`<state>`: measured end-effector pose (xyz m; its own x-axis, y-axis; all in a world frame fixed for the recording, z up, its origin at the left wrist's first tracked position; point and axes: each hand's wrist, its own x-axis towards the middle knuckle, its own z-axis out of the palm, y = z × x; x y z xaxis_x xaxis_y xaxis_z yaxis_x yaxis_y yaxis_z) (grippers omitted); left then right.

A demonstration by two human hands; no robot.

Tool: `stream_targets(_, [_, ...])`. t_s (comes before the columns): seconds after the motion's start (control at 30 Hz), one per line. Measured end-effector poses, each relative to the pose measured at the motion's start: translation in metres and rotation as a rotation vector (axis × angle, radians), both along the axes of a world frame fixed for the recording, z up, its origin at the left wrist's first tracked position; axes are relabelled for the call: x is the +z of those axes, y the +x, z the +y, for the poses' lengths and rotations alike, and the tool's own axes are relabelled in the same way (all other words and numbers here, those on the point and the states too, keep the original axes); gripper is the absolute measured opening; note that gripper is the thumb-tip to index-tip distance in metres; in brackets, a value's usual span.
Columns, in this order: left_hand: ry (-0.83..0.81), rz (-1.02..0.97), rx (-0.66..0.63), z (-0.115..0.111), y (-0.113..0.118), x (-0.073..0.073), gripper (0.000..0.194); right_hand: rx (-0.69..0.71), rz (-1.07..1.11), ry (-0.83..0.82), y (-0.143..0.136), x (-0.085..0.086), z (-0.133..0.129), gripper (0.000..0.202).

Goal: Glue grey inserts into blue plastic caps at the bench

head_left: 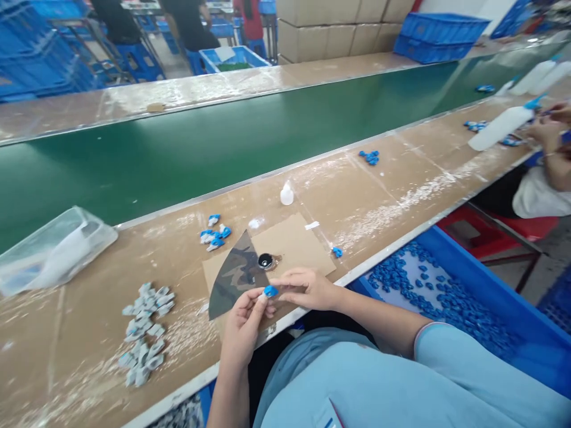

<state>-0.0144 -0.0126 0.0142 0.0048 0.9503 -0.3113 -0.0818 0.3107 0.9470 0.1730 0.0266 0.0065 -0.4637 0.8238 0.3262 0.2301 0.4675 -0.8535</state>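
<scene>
My left hand [248, 316] pinches a small blue and white piece [270, 291] between thumb and fingertips, above the table's front edge. Close to its right side is my right hand [307, 288], its fingers stretched toward the piece and apart from the thumb. Beyond both hands, a round black pot [265, 261] rests on a cardboard sheet [289, 238], beside a camouflage-patterned piece [238, 273]. Several blue and white pieces [215, 233] lie at the sheet's upper left, and one blue piece [337, 252] is by its right corner. A pile of grey-white pieces [145, 327] sits farther left.
A small white bottle [286, 194] stands behind the cardboard. The green belt [200, 142] runs beyond the table. At the left is a clear plastic tub [57, 252]; below right, a blue bin [446, 291] of blue pieces. Another person's hands [548, 128] are at the far right.
</scene>
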Motion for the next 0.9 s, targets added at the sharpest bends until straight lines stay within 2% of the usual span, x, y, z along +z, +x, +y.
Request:
stream_targets(0.1, [0.027,0.095,0.077,0.007,-0.015,0.004,0.041,-0.169,-0.135,0.066,0.038,0.015,0.006,0.02])
stream_targets(0.17, [0.06,0.168,0.173,0.018,-0.027,0.008,0.044,-0.343,-0.22,0.041,0.069,0.024,0.01,0.016])
stream_targets(0.23, [0.073,0.224,0.262,0.032,-0.035,0.012,0.044,-0.455,-0.363,-0.021,0.095,0.028,0.013,0.018])
stream_targets(0.33, [0.071,0.27,0.33,0.061,-0.041,0.016,0.037,-0.448,-0.503,-0.094,0.114,0.023,0.018,0.024])
stream_targets(0.43, [0.06,0.303,0.42,0.089,-0.043,0.014,0.023,-0.363,-0.525,-0.078,0.114,0.014,0.019,0.028])
stream_targets(0.5, [0.066,0.327,0.472,0.099,-0.047,0.012,0.022,-0.35,-0.527,-0.052,0.112,0.009,0.02,0.028])
stream_targets(0.6, [0.127,0.463,0.514,0.089,-0.061,0.01,0.027,-0.377,-0.499,-0.031,0.113,0.004,0.023,0.028])
stream_targets(0.73, [0.249,0.931,0.533,0.048,-0.092,0.006,0.016,-0.369,-0.389,-0.071,0.115,0.003,0.029,0.032])
stream_targets(0.8, [0.228,1.117,0.509,0.031,-0.105,0.003,0.015,-0.329,-0.357,-0.078,0.111,0.005,0.032,0.034])
stream_targets(0.9, [0.169,1.241,0.435,0.02,-0.112,-0.002,0.012,-0.242,-0.346,-0.106,0.1,0.007,0.035,0.037])
